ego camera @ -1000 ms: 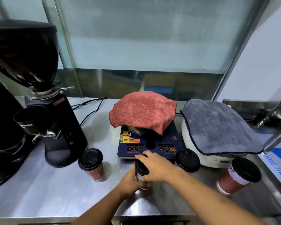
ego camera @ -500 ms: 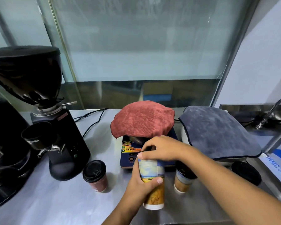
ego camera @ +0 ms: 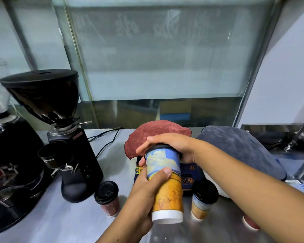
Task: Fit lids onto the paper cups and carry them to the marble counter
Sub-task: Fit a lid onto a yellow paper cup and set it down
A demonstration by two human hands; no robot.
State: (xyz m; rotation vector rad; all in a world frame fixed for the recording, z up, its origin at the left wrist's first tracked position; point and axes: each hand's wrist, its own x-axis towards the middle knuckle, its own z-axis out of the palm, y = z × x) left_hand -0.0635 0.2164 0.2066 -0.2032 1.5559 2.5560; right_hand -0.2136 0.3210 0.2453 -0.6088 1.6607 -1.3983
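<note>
Left hand is hovering over the steel counter, gripping the tall painted cup by its side, while the right hand is clasping its black lid, with the yellow lidded cup and red lidded cup standing alongside.

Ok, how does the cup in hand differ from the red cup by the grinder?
The held cup is tall, printed blue and yellow; the red cup is short and plain reddish. The held cup is tilted, off the steel counter, with the left hand round its body and the right hand over its top; the red cup stands upright on the counter, untouched. Both wear black lids.
</note>
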